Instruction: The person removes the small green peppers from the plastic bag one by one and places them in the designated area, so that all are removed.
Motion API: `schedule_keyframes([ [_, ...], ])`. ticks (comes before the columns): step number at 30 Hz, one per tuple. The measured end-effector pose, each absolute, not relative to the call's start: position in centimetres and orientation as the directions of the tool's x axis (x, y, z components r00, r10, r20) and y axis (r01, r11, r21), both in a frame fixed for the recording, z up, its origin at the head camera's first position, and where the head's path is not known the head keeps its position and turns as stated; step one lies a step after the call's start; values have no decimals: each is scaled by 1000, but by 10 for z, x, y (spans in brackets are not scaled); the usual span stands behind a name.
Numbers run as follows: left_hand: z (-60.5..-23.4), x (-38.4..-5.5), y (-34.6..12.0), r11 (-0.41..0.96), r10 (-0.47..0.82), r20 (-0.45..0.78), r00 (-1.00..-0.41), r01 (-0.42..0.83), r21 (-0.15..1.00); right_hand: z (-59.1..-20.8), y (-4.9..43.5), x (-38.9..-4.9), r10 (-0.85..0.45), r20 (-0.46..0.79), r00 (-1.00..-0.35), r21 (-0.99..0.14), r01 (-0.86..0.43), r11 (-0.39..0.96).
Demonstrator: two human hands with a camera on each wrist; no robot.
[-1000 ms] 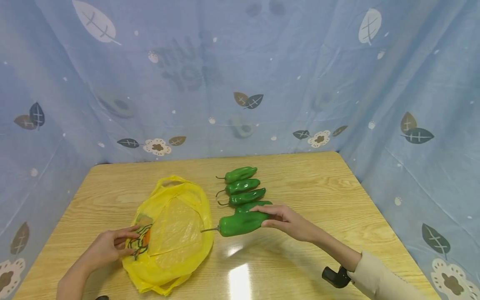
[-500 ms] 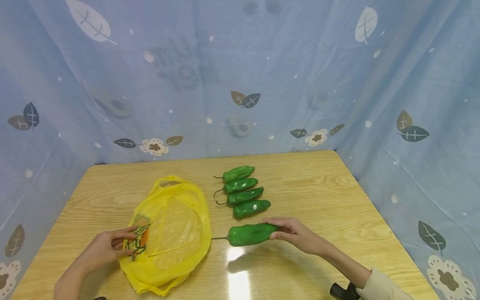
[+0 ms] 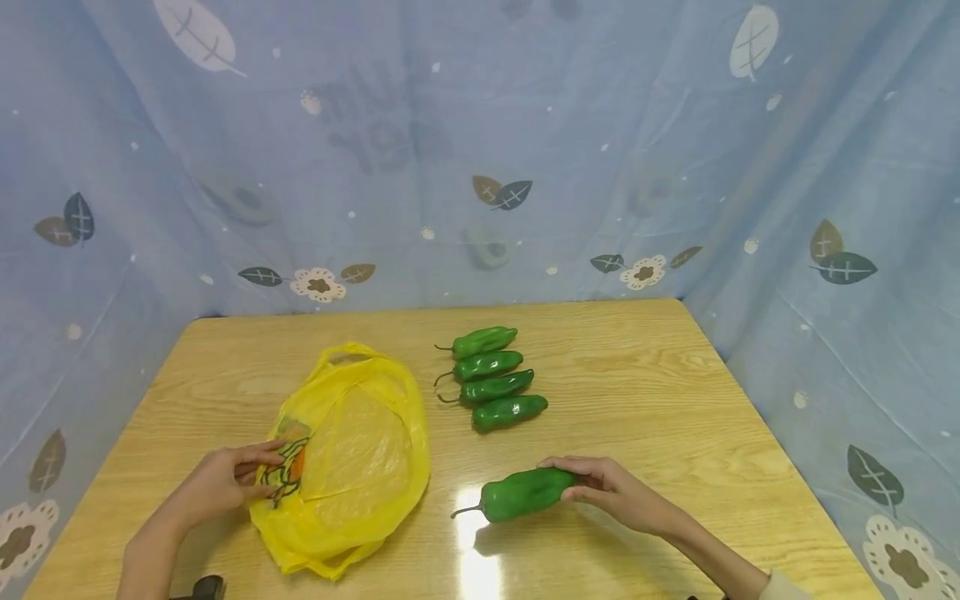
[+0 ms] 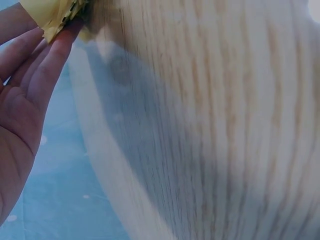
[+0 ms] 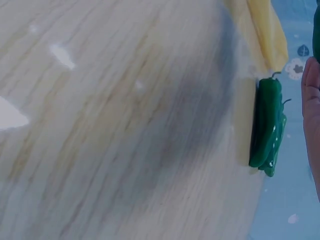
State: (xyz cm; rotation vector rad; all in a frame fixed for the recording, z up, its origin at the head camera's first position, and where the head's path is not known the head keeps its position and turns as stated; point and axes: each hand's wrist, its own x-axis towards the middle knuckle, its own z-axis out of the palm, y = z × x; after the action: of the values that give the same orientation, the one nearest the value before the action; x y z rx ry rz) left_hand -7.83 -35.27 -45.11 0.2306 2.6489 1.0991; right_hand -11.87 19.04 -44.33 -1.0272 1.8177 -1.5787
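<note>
In the head view my right hand (image 3: 618, 496) grips a large green chili pepper (image 3: 521, 496) by its tip end, the thin stem pointing left. A shadow lies beneath this pepper, so it seems held just above the table. At the left, my left hand (image 3: 217, 487) pinches the edge of a yellow plastic bag (image 3: 322, 533), which lies spread with its mouth round and wide. The left wrist view shows the bag's edge (image 4: 52, 17) between thumb and fingers. Only part of the right hand (image 5: 312, 110) shows in the right wrist view, at the edge.
Several green peppers (image 3: 510, 410) lie in a row, one behind another, near the middle of the wooden table (image 3: 637, 383). A blue patterned curtain (image 3: 450, 150) hangs behind and at both sides. A black object (image 3: 207, 587) shows at the bottom left.
My right hand has moved the pepper toward the front and slightly right, away from the row, uncovering the nearest pepper lying there. The left hand keeps its hold on the bag.
</note>
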Motion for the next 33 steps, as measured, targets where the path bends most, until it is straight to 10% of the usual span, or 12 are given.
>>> schedule_keyframes([
  [33,-452,-77,-349,692,211,-194,-958,6,721,-487,202,-162,-744,13,-668,-937,-267,224],
])
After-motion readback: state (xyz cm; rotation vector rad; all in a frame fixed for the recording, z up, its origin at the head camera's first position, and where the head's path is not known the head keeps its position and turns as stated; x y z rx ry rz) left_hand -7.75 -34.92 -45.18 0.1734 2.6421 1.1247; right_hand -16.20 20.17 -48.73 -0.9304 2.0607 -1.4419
